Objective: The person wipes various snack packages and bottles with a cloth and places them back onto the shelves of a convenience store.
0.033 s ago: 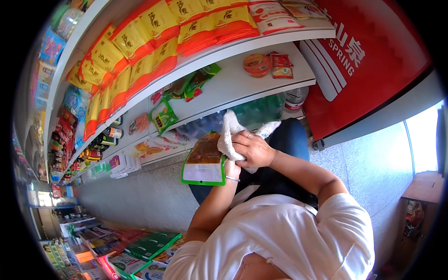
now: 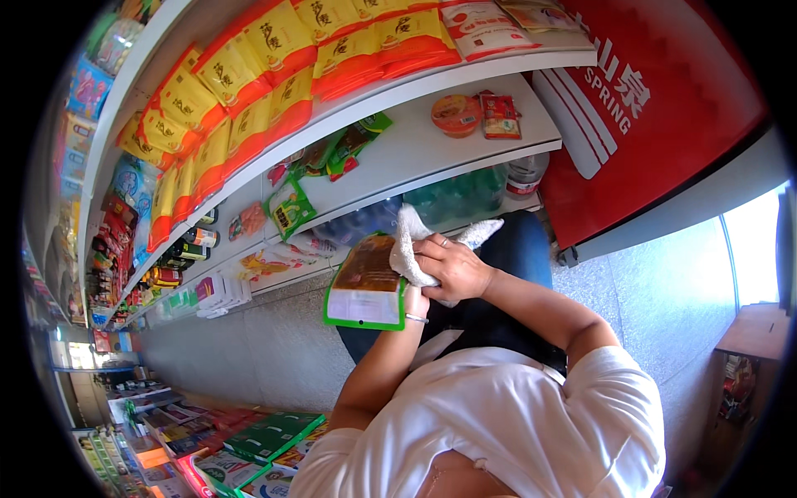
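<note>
packet (image 2: 363, 286) shifted slightly

it sat just left of the white cloth (image 2: 404, 251). right hand (image 2: 452, 267) gripped the cloth; left hand (image 2: 416, 302) was mostly hidden, so couldn't tell its grip. tiny change; handling probably barely advanced.

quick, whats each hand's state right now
Left hand: mostly hidden, grip cannot be told; beside the green-edged pouch.
Right hand: closed on the white cloth.

The cloth (image 2: 404, 254) looks rough and fuzzy. The packet (image 2: 363, 304) is smooth, shiny plastic. The shelf (image 2: 407, 157) looks smooth. The bracelet (image 2: 417, 319) looks like metal.
</note>
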The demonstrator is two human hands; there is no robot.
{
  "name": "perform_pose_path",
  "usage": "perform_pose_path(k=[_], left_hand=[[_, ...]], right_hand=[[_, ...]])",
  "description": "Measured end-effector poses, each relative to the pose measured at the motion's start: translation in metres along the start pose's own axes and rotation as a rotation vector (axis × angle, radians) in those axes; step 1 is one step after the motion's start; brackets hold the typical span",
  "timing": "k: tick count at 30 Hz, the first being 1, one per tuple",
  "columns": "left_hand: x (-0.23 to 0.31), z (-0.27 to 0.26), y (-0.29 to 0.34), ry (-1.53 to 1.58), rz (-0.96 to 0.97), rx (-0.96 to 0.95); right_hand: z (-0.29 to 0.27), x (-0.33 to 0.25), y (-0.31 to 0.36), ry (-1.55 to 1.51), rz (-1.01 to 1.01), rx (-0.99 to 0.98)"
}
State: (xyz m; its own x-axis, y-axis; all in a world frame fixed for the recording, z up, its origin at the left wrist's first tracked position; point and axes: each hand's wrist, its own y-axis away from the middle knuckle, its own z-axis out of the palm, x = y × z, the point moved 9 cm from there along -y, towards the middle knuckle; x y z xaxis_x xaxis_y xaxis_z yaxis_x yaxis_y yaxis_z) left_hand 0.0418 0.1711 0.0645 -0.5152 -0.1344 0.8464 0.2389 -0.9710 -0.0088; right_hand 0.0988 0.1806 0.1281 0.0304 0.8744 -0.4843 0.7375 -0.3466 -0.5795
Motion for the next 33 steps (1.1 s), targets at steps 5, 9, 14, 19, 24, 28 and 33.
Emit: perform_pose_path(k=[5, 9, 14, 19, 24, 28, 33], left_hand=[[-0.070, -0.068, 0.000, -1.008, 0.129, -0.068], [-0.061, -0.043, 0.000, -1.080, -0.028, 0.017], [-0.069, -0.031, -0.010, -1.295, -0.093, 0.016], [-0.035, -0.070, -0.031, -0.537, -0.235, 0.288], [-0.009, -0.060, -0.071, -0.461, -0.248, -0.022], [-0.027, -0.088, -0.111, -0.292, -0.343, -0.045], [-0.056, -0.134, -0.193, -0.154, -0.228, 0.194]], right_hand=[[0.014, 0.023, 0.034, -0.074, 0.220, -0.071], [0.000, 0.036, 0.038, 0.148, 0.441, 0.053], [-0.014, 0.099, 0.070, 0.152, 0.764, 0.202], [-0.036, 0.131, 0.084, -0.755, 0.783, 0.531], [-0.028, 0.152, 0.051, -0.987, 0.765, 0.461], [-0.018, 0.212, 0.045, -0.804, 0.850, 0.541], [-0.024, 0.260, 0.081, -0.624, 1.171, 0.821]])
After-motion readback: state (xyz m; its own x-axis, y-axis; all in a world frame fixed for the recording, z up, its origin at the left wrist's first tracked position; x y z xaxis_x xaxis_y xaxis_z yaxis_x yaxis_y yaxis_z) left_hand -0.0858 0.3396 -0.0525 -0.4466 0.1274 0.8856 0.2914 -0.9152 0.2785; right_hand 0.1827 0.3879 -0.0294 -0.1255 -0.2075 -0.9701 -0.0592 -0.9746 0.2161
